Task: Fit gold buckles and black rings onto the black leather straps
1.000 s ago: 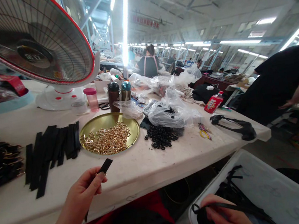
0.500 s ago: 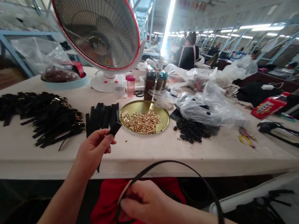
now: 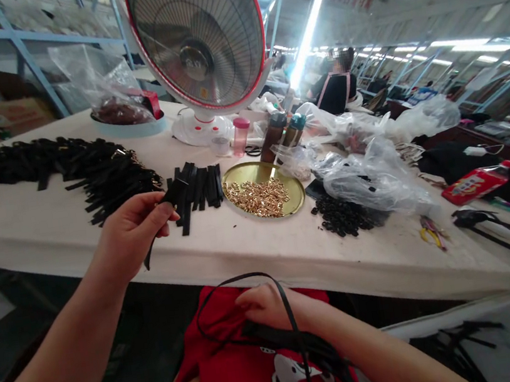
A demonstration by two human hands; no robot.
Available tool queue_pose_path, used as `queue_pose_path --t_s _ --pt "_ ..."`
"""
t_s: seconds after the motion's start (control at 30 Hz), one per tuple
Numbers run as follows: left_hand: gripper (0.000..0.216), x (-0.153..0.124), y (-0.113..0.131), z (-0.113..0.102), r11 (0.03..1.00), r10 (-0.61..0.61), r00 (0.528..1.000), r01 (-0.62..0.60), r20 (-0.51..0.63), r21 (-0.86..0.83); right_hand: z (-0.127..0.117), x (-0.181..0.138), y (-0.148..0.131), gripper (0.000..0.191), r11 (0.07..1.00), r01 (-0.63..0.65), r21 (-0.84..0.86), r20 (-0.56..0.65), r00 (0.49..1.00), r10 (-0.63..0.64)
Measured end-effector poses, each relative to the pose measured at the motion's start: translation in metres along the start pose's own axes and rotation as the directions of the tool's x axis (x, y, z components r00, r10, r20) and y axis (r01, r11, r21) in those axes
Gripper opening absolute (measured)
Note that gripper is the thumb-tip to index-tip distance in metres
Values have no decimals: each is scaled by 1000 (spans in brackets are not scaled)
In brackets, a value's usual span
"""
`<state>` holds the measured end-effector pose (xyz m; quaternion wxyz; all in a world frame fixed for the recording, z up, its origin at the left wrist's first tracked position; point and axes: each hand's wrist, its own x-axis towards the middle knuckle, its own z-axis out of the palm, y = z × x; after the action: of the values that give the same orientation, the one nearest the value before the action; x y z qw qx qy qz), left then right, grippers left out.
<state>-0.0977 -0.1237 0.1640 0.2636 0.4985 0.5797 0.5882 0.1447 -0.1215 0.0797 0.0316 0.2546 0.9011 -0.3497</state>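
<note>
My left hand (image 3: 141,229) is closed on a short, folded black strap (image 3: 174,193) above the near table edge, a narrow tail hanging below the fingers. Just beyond it lies a row of cut black straps (image 3: 207,188). Over my lap, my right hand (image 3: 269,306) has its fingers bent together beside a bundle of black straps (image 3: 299,339); what they grip is hidden. A long, thin black cord (image 3: 285,297) loops in front of that wrist. Small gold metal fittings (image 3: 260,198) lie on a round gold tray (image 3: 298,201).
A heap of black straps with gold hardware (image 3: 110,173) covers the left side. Behind stand a red-rimmed fan-shaped heater (image 3: 200,40), a pink-lidded jar (image 3: 241,137) and bottles (image 3: 275,134). Rightward are small black rings (image 3: 346,213), plastic bags (image 3: 371,178), yellow-handled pliers (image 3: 431,236) and a red bottle (image 3: 476,183).
My left hand has moved left and slightly up with the strap, uncovering more of the strap row. My right hand has withdrawn from inside the cord loop to my lap. The view has shifted left.
</note>
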Motion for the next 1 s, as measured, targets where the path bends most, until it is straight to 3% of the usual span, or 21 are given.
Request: queue_pose_path --t_s 0.1,0.23,0.4,0.5,0.6,0.73,0.8,0.87,0.93,1.0 --pt "27 -4 -10 -2 1000 -27 999 27 33 -10 -15 -59 25 20 950 -256 179 -154 946 284" --pt "26 -9 -18 -1 998 -66 993 68 102 -12 0 -128 42 17 842 -483 240 -84 854 514" --pt "29 -18 -32 8 992 -128 969 124 213 33 56 -168 54 22 753 -657 -31 -83 753 653" --pt "32 -21 -37 16 990 -138 950 128 280 54 72 -169 59 23 731 -660 -174 -71 748 659" --pt "34 -21 -33 20 990 -142 938 126 315 71 61 -159 55 24 725 -627 -286 -65 767 638" --pt "34 -18 -20 26 990 -129 943 107 305 86 39 -128 40 22 763 -518 -386 -165 853 496" --pt "30 -16 -14 34 993 -105 935 82 340 80 41 -108 41 20 787 -434 -438 -155 899 409" --pt "26 -13 -10 46 997 -73 909 54 410 58 50 -91 51 18 780 -394 -487 -96 911 400" --pt "22 -10 -7 60 999 -51 876 44 480 26 56 -83 65 16 780 -399 -483 -51 902 430" --pt "20 -5 -8 75 998 -50 845 66 532 -11 50 -83 75 17 825 -416 -381 -110 907 407"
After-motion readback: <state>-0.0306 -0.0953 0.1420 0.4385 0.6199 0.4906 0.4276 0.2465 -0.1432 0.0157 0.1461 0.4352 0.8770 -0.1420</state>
